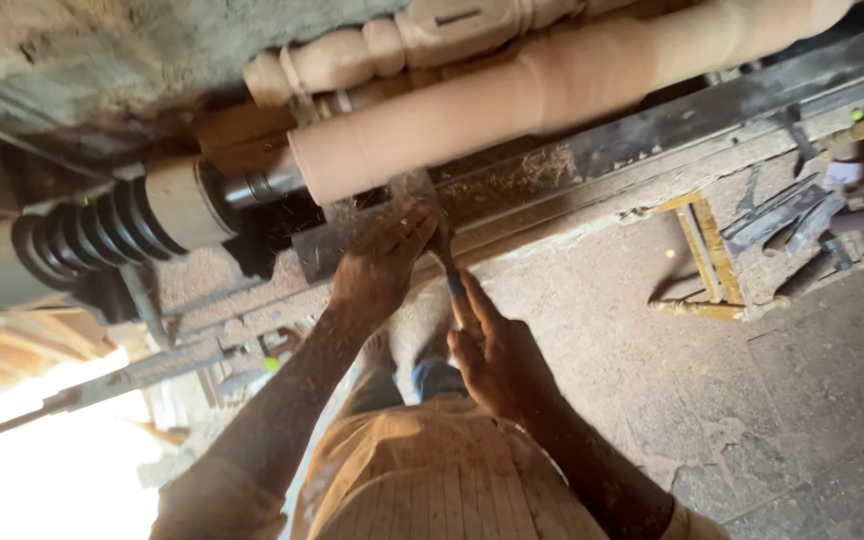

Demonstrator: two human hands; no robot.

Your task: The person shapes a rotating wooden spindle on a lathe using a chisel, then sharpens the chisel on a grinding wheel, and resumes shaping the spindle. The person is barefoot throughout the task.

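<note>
Turning chisel (444,258): dark metal shaft, blue band at handle, tip against the lathe workpiece. Wooden workpiece (472,115): pale, round, mounted horizontally, tilted across view; chisel meets its lower side near the left end.

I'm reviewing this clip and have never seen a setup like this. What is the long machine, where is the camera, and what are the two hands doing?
The single picture comes from a camera on the person's head, looking down past their shirt, so the scene appears tilted. The long machine is a wood lathe: a pale round wooden piece is held lengthwise over a dark metal bed dusted with sawdust, and a ribbed black and white pulley sits at its end. The left hand presses the front of a turning tool near the wood; the right hand grips its handle further back. A finished, shaped spindle lies behind. On the stone floor to the right lie assorted metal tools.
</note>
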